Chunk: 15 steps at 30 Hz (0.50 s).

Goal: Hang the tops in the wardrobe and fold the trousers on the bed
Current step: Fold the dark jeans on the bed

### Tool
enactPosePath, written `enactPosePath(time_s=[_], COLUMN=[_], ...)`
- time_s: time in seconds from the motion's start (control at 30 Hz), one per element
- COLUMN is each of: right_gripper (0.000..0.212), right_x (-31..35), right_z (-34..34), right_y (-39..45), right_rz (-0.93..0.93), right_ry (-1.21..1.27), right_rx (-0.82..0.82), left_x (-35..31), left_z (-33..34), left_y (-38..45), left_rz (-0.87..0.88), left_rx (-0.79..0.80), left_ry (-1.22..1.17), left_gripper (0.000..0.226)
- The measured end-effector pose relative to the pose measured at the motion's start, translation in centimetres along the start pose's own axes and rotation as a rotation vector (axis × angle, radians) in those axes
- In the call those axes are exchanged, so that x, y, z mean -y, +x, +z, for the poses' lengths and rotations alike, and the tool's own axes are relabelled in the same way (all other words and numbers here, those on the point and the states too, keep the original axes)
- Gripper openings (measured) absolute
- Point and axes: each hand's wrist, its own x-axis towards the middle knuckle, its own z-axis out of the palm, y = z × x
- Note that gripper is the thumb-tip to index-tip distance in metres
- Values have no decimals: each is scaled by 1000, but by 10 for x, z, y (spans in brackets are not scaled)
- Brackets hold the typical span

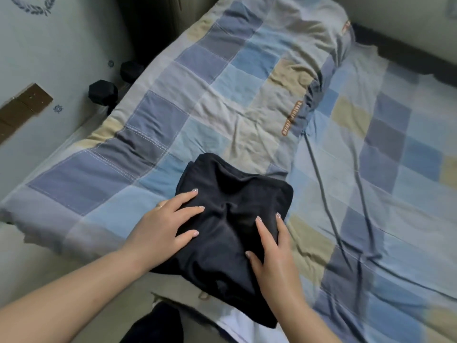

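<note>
— Since the folding is meant to be done on the bed, where is the garment found?

— A dark, soft folded bundle of black trousers (230,226) is laid at the near edge of the bed (395,169), partly on the rumpled patchwork quilt of blue, grey and beige squares (197,95) that is heaped along the left side. One corner is let hang past the near edge.

— How is it being held?

— It is not gripped at all. The left hand (163,224) is laid flat on the left part of the bundle, its fingers (190,194) straight and spread. The right hand (274,258) is rested on the near right part, fingers straight and kept close together. Pressing rather than pinching is judged to be the purpose: the layers are flattened so that the fold is kept from springing open.

— Is anything else seen nearby?

— Two black dumbbell heads (103,92) are seen on the floor at the far left, well apart from the trousers. No wardrobe or tops can be made out.

— How far along is the folding judged to be?

— Nearly complete for this pair; a central crease remains to be smoothed.
</note>
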Motion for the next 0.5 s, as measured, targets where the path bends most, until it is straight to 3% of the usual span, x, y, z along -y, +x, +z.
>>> enactPosePath(time_s=[0.27,0.5], right_gripper=[65,66], right_x=[-26,-13], right_z=[-139,-204], right_y=[-154,-312], right_rz=[93,336], right_ry=[-17,13], right_rx=[-134,-357], left_x=[-170,-281], left_z=[-26,-55], left_y=[-59,-106], left_rz=[129,490], left_rx=[30,154], left_ry=[-110,-169], left_gripper=[46,47])
